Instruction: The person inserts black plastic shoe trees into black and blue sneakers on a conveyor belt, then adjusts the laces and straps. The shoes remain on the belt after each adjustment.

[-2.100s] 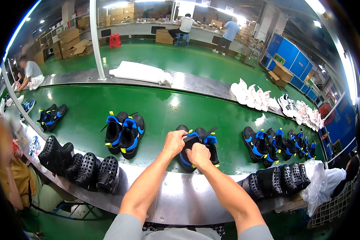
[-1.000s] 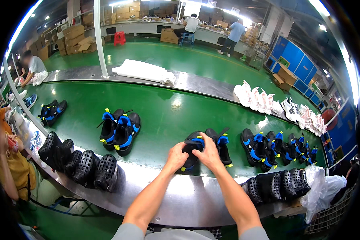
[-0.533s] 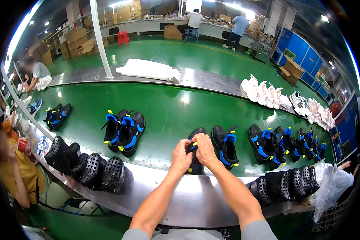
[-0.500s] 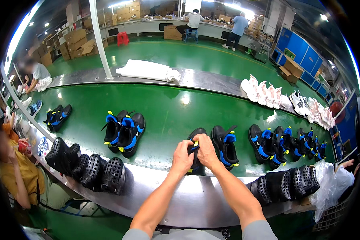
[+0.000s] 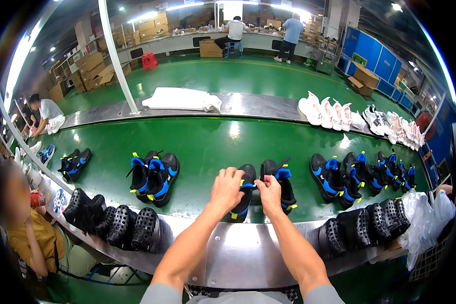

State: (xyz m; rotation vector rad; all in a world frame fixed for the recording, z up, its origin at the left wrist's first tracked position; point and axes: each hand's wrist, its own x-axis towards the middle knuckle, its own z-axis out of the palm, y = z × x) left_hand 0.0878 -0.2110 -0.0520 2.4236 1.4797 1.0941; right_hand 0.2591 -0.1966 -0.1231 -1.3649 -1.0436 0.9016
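A black sneaker [image 5: 242,206] with blue and yellow trim stands in front of me at the near side of the green belt. My left hand [image 5: 226,188] is curled against its left side, fingertips over the upper. At its right side my right hand [image 5: 269,193] pinches finger and thumb together close to the opening. A small pale bit shows at those fingertips, too small to name. Just right of that hand stands the matching sneaker [image 5: 286,190], its dark strap sticking up.
More such sneakers stand on the belt [image 5: 202,142], a pair [image 5: 159,177] at left and several [image 5: 325,177] at right. Black perforated shoe-shaped forms [image 5: 120,223] line the metal ledge [image 5: 238,248]. White shoes [image 5: 314,109] and a white bundle [image 5: 180,99] lie beyond. A person [image 5: 28,230] sits at left.
Both hands were together over the sneaker's upper. Now the right hand has drawn off to the shoe's right side in a pinch, while the left stays at its left. The view has shifted slightly.
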